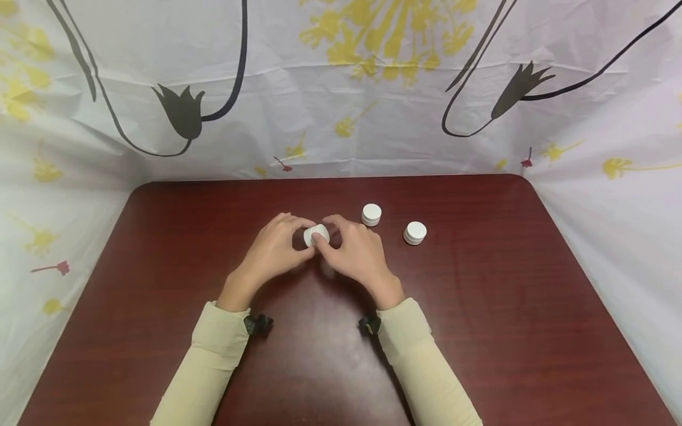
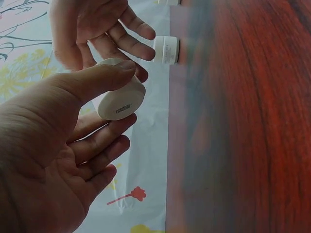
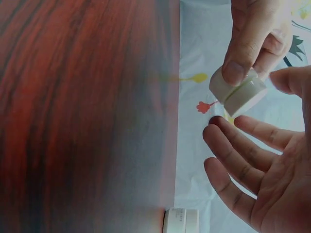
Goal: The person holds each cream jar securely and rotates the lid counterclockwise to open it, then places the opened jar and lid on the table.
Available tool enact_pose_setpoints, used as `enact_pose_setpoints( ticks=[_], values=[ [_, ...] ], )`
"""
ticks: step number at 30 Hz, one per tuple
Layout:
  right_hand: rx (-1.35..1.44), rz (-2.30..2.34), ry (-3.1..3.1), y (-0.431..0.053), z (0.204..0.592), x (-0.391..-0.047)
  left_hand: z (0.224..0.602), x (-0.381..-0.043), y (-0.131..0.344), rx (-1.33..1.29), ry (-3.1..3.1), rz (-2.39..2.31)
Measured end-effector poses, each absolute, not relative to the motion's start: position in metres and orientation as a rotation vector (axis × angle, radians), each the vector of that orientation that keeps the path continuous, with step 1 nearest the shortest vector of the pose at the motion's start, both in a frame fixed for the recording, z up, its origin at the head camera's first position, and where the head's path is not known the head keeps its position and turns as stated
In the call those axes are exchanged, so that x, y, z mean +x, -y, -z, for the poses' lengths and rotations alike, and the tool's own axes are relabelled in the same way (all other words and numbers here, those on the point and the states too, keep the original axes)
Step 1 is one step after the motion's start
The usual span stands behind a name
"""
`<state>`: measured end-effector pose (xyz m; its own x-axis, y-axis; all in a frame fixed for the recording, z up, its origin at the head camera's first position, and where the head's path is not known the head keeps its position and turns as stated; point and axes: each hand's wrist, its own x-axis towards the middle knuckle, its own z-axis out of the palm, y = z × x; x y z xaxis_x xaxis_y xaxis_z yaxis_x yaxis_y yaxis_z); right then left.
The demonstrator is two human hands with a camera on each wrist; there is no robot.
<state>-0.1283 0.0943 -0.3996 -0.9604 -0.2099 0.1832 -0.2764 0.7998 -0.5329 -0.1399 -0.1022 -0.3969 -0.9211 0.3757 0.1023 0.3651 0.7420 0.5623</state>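
A small white lidded jar (image 1: 318,229) is held up over the table between both hands. My left hand (image 1: 273,247) pinches it, thumb on one side and fingers on the other, as the left wrist view shows. Small dark print marks the face of the jar (image 2: 121,104) turned to that camera. A seam runs round the jar (image 3: 245,97) between its two halves in the right wrist view. Close beside it is my right hand (image 1: 356,247); its fingers (image 3: 238,167) are spread and loosely bent, and its thumb overlaps the jar in the head view.
Two more white jars stand upright on the dark red table (image 1: 479,307): one jar (image 1: 371,215) just beyond the right hand, the other jar (image 1: 414,232) farther right. A patterned white cloth (image 1: 319,118) hangs behind the table and along its sides.
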Motion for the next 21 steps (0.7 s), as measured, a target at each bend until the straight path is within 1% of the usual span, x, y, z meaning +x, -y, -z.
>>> enact_pose_setpoints(
  ticks=[9,21],
  values=[
    [0.339,-0.864,2.891,-0.0941,0.3997,-0.1286,0.3976,-0.1414,0.101,0.677,-2.944,-0.918],
    [0.392,-0.92,2.863,-0.0952,0.4002,-0.1301,0.3994,-0.1408,0.1045,0.635,-2.982,-0.857]
  ],
)
